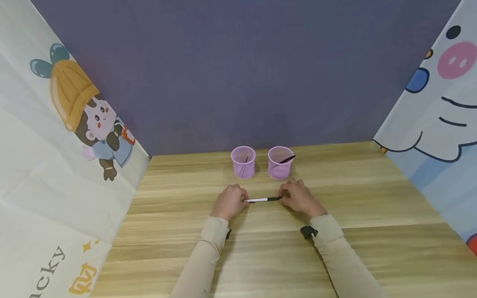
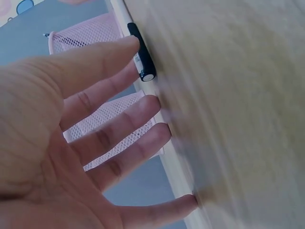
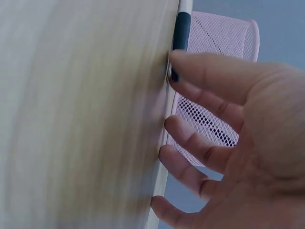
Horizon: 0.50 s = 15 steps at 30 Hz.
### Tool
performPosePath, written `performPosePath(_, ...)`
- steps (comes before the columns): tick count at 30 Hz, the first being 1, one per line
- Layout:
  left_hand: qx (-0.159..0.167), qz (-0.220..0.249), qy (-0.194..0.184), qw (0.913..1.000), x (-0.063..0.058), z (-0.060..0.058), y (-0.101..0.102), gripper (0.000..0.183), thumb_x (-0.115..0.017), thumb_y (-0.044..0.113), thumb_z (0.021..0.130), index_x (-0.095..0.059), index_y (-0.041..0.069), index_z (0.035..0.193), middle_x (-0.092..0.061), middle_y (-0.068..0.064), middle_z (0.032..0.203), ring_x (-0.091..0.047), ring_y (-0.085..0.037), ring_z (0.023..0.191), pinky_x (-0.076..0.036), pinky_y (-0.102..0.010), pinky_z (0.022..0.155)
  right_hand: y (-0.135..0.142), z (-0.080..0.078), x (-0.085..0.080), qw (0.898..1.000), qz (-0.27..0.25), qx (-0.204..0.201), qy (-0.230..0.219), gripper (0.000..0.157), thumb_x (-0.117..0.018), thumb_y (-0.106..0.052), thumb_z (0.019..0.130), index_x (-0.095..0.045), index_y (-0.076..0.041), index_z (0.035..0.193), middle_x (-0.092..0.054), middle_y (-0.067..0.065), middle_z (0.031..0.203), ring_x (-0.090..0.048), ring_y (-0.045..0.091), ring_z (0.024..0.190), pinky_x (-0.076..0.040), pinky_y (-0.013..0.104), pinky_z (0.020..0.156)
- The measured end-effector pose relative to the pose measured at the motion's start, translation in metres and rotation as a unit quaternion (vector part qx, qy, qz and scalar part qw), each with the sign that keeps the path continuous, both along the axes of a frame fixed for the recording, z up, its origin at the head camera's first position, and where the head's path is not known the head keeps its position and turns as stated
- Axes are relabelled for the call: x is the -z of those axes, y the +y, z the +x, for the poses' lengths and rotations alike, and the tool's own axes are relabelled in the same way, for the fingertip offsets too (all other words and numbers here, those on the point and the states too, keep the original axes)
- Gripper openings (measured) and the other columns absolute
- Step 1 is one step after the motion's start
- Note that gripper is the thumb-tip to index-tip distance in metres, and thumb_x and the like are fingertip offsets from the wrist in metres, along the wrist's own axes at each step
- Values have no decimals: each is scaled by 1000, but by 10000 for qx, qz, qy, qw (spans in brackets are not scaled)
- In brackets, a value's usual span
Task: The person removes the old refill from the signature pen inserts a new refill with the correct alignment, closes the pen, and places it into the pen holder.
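Head view: pen [image 1: 262, 200] toward back edge of wooden surface [image 1: 261, 256]; left hand [image 1: 229, 202] and right hand [image 1: 299, 198] pinch opposite ends, other fingers spread. I judge pen light, stiff, smooth; grip dark ends.

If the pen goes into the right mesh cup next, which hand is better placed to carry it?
Probably the right hand: it pinches the pen's right end, just in front of the right mesh cup. The left hand pinches the other end, nearer the left mesh cup.
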State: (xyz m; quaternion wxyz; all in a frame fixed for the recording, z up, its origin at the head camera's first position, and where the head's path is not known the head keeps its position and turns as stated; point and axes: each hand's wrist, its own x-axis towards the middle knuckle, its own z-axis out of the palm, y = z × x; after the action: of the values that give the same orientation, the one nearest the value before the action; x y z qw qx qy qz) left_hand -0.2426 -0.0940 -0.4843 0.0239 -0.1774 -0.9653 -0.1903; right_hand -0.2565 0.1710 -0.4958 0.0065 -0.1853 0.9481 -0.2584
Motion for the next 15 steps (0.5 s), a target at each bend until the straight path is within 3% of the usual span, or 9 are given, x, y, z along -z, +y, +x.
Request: performPosePath(15, -225, -331, 166, 9991, 3, 2, 5, 9, -84, 17, 82, -80, 17, 90, -69, -1, 93, -64, -23, 92, -58, -44, 79, -3, 4, 0, 9999, -53, 85, 63, 15, -82, -13, 82, -69, -20, 81, -60, 7, 103, -49, 33, 101, -41, 48, 80)
